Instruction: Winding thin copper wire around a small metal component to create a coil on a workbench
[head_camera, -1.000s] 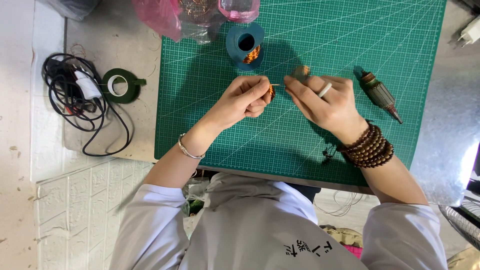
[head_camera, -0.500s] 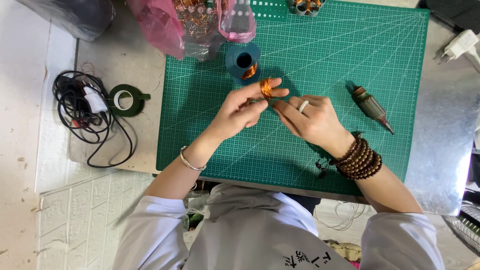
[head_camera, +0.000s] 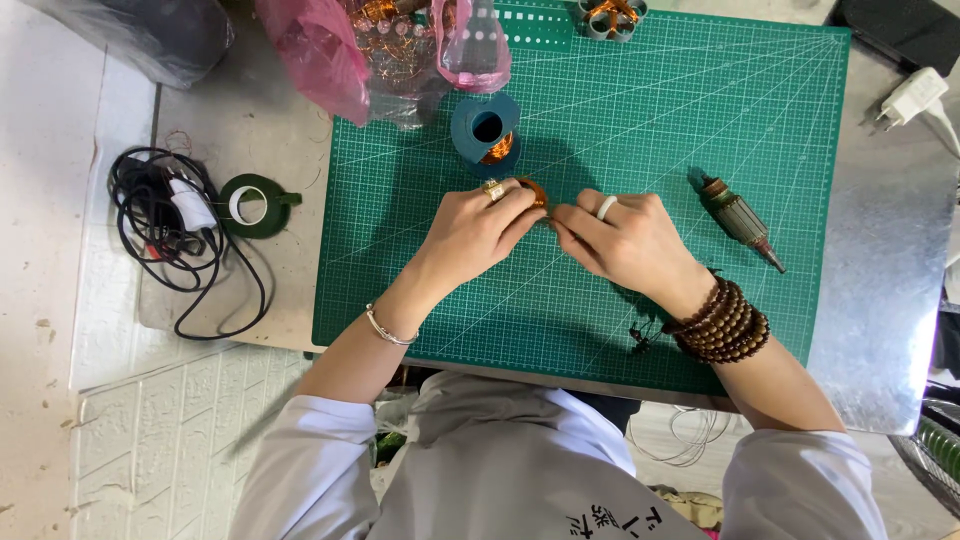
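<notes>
A grey metal tabletop (head_camera: 890, 300) is covered largely by a green cutting mat (head_camera: 700, 150). A motor armature (head_camera: 735, 215), a blue spool (head_camera: 485, 130) and pink bags (head_camera: 320, 50) are laid on the mat; green tape (head_camera: 250, 205), a black cable (head_camera: 170, 240) and a white plug (head_camera: 912, 98) are beside it.

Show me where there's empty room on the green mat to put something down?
Bare mat lies between the blue spool and the motor part; more beneath the left hand. It is crowded by the pink bag and around the right hand.
</notes>
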